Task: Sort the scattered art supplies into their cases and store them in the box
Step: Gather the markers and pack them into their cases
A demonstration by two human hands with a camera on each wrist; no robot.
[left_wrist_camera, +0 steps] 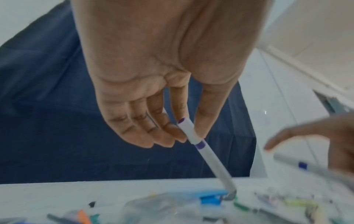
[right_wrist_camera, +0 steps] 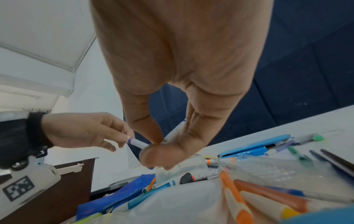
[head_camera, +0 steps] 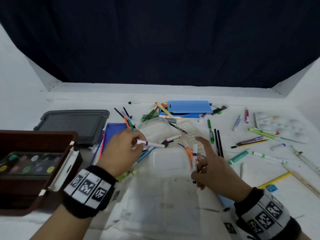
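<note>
My left hand (head_camera: 138, 142) pinches a white marker with a purple band (head_camera: 152, 144) by its cap end; the marker lies level, pointing right over a clear plastic case (head_camera: 155, 127). In the left wrist view the same purple-banded marker (left_wrist_camera: 208, 157) slants down from thumb and fingertips (left_wrist_camera: 184, 136). My right hand (head_camera: 199, 170) holds a second white marker with a blue band (head_camera: 195, 156) upright, index finger stretched out. In the right wrist view its thumb and curled fingers (right_wrist_camera: 153, 154) hide most of that marker (right_wrist_camera: 175, 130). A clear lid (head_camera: 168, 160) lies between the hands.
An open brown case with paint pans (head_camera: 34, 163) sits at the left, a grey lid (head_camera: 72, 123) behind it. A blue case (head_camera: 188, 108) lies at the back. Several pens, pencils and markers lie scattered to the right near a white palette (head_camera: 285, 127).
</note>
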